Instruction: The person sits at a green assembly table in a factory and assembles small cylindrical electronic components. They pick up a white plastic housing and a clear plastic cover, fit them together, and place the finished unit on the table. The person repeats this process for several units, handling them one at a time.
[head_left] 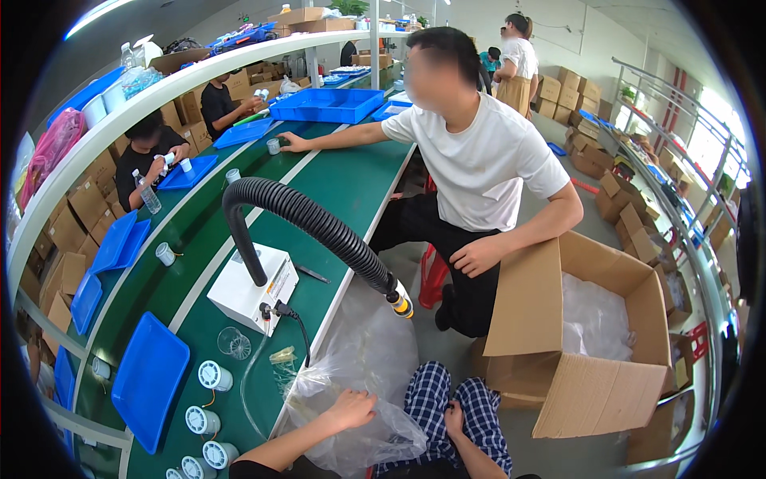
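My left hand is closed on a large clear plastic bag, which hangs from the table edge and spreads towards my lap. Small white cylindrical units with wires stand on the green table left of that arm. Resting on my checked trousers, my right hand has its fingers curled together, with no object visible in it. Between the table and my knees the bag bulges down, its inside blurred by the film. Ahead, a white box carries a black corrugated hose ending above the bag.
A clear cup and blue trays sit on the workbench. To the right stands an open carton with plastic inside. A seated co-worker reaches across the bench to a small unit; others work beyond.
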`<state>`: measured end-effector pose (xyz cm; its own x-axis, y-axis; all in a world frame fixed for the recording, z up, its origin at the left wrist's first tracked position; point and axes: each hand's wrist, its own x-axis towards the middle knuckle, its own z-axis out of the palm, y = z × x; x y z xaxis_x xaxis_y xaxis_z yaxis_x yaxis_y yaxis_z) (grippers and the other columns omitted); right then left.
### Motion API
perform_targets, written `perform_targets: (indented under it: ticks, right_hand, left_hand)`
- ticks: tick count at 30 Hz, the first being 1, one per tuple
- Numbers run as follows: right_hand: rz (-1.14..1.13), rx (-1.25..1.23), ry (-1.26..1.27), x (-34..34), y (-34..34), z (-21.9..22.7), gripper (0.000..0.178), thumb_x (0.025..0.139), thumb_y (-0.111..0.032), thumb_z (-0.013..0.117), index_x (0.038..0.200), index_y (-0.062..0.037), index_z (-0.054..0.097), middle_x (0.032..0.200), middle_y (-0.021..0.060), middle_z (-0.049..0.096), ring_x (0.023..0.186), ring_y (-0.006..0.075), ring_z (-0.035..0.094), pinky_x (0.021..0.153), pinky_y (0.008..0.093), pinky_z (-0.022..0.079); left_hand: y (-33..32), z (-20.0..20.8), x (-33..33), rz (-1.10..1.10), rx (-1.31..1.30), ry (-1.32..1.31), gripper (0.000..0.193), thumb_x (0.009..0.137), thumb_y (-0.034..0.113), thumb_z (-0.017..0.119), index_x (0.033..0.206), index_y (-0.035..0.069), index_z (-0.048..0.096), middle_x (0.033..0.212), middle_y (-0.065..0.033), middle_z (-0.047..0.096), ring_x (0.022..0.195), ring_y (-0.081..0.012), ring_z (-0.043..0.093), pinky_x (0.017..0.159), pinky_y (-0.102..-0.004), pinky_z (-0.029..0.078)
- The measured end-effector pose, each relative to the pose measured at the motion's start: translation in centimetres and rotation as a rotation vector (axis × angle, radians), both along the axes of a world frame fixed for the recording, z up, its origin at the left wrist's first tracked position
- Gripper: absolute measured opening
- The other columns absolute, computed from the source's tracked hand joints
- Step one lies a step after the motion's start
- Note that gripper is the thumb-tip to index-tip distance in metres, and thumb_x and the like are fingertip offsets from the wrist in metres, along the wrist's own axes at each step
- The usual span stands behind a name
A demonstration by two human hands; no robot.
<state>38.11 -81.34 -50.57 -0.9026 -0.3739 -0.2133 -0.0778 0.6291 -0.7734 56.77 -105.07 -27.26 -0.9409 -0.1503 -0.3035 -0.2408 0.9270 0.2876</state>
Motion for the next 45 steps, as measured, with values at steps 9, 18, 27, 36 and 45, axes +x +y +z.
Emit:
perform_targets:
  ticks: [9,18,27,36,45]
  right_hand:
    - [-0.017,-0.007,-0.099,0.1,-0.4,1.3,0.028,0.077,-0.005,0.048,0.104,-0.0012,0.054,0.090,0.0240,0.060,0.085,0.0383,0.059,0.074,0.0410,0.046]
    - [-0.019,0.010,-0.110,-0.2,-0.2,0.2,0.029,0.077,-0.006,0.048,0.105,-0.0013,0.054,0.092,0.0238,0.061,0.088,0.0376,0.059,0.076,0.0402,0.046]
    - [-0.008,0.023,-0.100,-0.2,0.1,-0.6,0.030,0.077,-0.006,0.048,0.105,-0.0014,0.055,0.095,0.0241,0.060,0.090,0.0377,0.059,0.078,0.0405,0.046]
    - [0.002,0.015,-0.125,-0.3,0.1,-0.1,0.030,0.078,-0.006,0.048,0.106,-0.0006,0.055,0.090,0.0235,0.061,0.083,0.0357,0.061,0.072,0.0398,0.047]
    - [0.002,-0.016,-0.087,-0.1,0.0,0.5,0.028,0.079,-0.006,0.048,0.106,-0.0009,0.056,0.071,0.0164,0.061,0.063,0.0262,0.061,0.058,0.0366,0.046]
  left_hand:
    - [0.0,-0.3,0.1,-0.008,-0.003,0.009,0.033,0.081,0.029,0.056,0.096,0.000,0.052,0.091,-0.0173,0.060,0.088,-0.0328,0.059,0.077,-0.0419,0.043]
    - [0.0,0.0,0.0,-0.012,0.001,-0.014,0.034,0.081,0.030,0.056,0.097,0.000,0.052,0.091,-0.0178,0.060,0.088,-0.0334,0.059,0.077,-0.0419,0.043]
    - [0.1,0.2,0.0,-0.012,-0.003,-0.005,0.034,0.080,0.029,0.056,0.097,0.000,0.052,0.092,-0.0177,0.060,0.088,-0.0334,0.059,0.077,-0.0422,0.043]
    - [0.1,-0.2,0.1,-0.016,-0.003,0.004,0.034,0.080,0.029,0.057,0.098,0.001,0.053,0.091,-0.0172,0.060,0.088,-0.0324,0.059,0.077,-0.0422,0.043]
    - [0.1,0.1,0.0,-0.006,0.009,-0.002,0.032,0.080,0.028,0.056,0.096,0.000,0.052,0.091,-0.0176,0.060,0.088,-0.0333,0.059,0.078,-0.0422,0.042]
